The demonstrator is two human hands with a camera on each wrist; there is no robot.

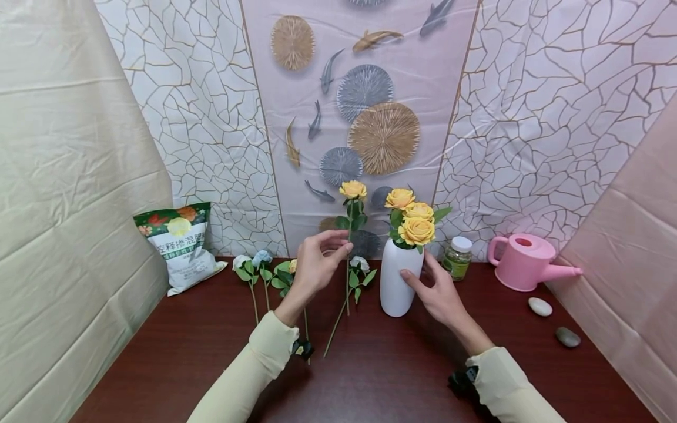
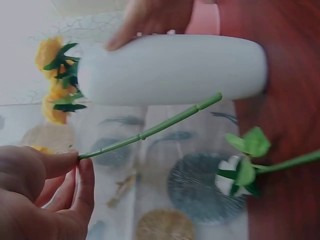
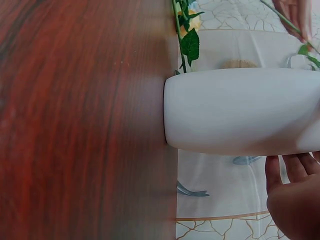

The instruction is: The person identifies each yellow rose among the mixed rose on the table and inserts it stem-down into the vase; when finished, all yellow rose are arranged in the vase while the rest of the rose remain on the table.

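My left hand (image 1: 317, 261) pinches the green stem of a yellow rose (image 1: 352, 189) between thumb and fingertips, the bloom upright and the stem's cut end pointing down. Just to its right stands a white vase (image 1: 394, 288), upright on the table. Several yellow roses (image 1: 418, 230) with green leaves fill its mouth. My right hand (image 1: 439, 294) holds the vase from the right, thumb across its front and fingers at its side and behind. In the left wrist view the stem (image 2: 170, 121) slants across in front of the vase, its bloom mostly hidden by the left hand.
On the dark red table lie a white rose (image 1: 359, 264) behind the held stem, and white (image 1: 241, 262), blue (image 1: 261, 257) and yellow (image 1: 292, 266) flowers at left. A fertilizer bag (image 1: 185, 252) leans far left. Right are a lidded jar (image 1: 458, 261), pink watering can (image 1: 523, 267) and two stones (image 1: 540, 306).
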